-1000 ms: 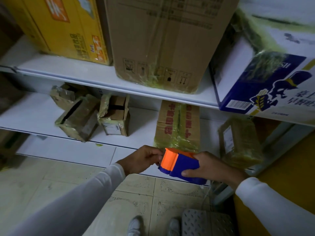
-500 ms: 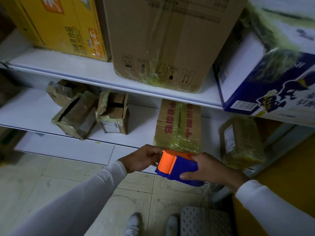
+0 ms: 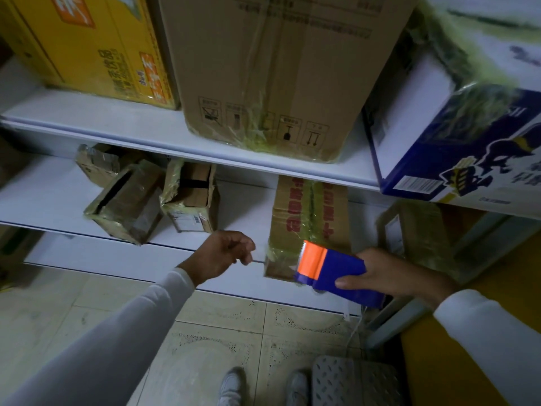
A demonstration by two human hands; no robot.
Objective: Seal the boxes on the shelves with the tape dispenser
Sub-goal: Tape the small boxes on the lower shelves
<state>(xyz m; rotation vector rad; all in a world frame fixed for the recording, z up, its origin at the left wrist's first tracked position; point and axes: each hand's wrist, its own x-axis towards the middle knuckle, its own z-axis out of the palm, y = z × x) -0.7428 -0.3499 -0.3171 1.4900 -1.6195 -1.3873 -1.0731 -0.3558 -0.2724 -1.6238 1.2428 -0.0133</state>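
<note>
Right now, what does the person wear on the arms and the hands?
Both arms wear long, plain white sleeves that end at the wrists. The left hand and the right hand are bare: no gloves, rings or watch can be seen. The sleeves show no markings.

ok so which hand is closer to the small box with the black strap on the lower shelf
Left. The left hand sits just below and right of the small strapped box, pinching pulled tape. The right hand holds the tape dispenser much farther right.

The yellow box (image 3: 96, 45) and blue-and-white box (image 3: 468, 127) are cut off by the frame edges; printing is blurred.
</note>
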